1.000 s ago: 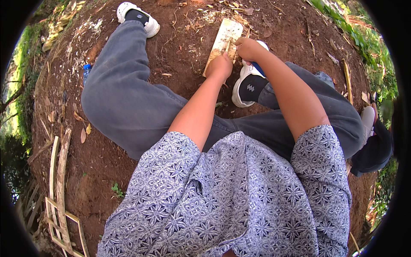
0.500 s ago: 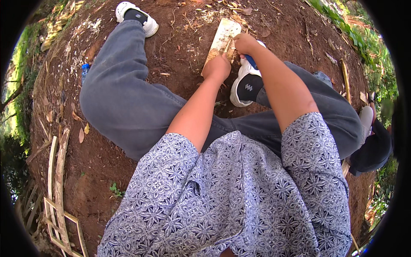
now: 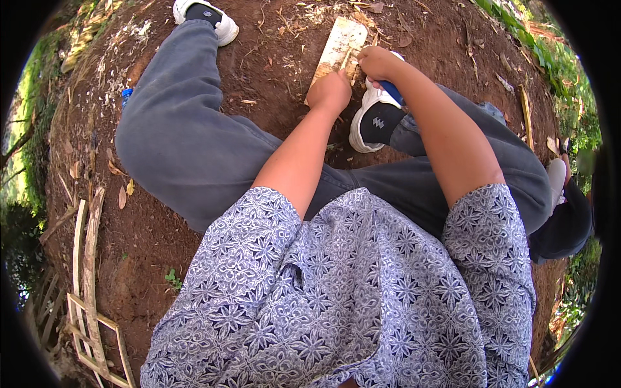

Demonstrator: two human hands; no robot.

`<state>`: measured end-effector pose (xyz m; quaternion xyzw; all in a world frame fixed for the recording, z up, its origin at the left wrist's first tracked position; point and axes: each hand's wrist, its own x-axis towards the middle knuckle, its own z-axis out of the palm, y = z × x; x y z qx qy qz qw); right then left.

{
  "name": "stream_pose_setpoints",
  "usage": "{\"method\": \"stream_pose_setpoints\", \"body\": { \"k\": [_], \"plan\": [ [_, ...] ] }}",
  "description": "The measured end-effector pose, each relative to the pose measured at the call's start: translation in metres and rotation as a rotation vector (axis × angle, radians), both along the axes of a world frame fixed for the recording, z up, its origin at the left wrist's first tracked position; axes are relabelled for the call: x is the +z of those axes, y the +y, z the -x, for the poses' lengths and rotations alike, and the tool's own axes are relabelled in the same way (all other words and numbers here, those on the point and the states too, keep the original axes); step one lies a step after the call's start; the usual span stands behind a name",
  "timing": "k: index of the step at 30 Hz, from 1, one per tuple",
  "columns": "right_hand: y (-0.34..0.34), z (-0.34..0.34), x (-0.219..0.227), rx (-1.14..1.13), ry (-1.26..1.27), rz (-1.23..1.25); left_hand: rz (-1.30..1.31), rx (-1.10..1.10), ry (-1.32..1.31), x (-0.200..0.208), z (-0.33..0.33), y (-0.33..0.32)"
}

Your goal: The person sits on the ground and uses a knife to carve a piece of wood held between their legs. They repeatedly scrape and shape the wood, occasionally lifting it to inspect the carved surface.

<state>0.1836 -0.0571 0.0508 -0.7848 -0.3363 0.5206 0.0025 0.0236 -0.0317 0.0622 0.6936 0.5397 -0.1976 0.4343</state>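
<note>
A pale, flat wooden board lies on the soil between my feet. Over its near part, my left hand is closed around a thin light-coloured stick, whose end points away from me. Close on the right, my right hand grips a tool by its blue handle. The handle sticks out below my fist, above my right shoe. The tool's working end is mostly hidden, so its kind is unclear. My fists are a short gap apart, near the stick's tip.
My white right shoe stands beside the board. My left shoe is at the upper left. A blue-capped bottle is by my left knee. Wooden strips and a frame lie at lower left. Another person sits at far right.
My right hand has drawn a little to the right, away from my left hand, and its elbow has swung outward. More of the blue handle shows. My left hand has barely moved.
</note>
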Motion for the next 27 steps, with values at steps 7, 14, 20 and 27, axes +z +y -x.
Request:
{"method": "stream_pose_setpoints", "body": {
  "k": [7,14,20,27],
  "plan": [
    [0.000,-0.017,-0.031,0.170,-0.076,-0.038,-0.021,-0.039,-0.020,-0.009,0.001,-0.005],
    [0.016,-0.078,0.067,0.118,-0.026,-0.121,-0.090,0.115,-0.321,-0.059,0.015,0.002],
    [-0.020,-0.166,0.287,0.035,-0.355,-0.314,-0.063,0.071,-0.380,-0.067,0.011,0.012],
    [-0.210,-0.149,0.303,-0.449,-0.206,-0.493,0.333,0.475,-0.659,0.002,0.007,0.028]
  ]
}}
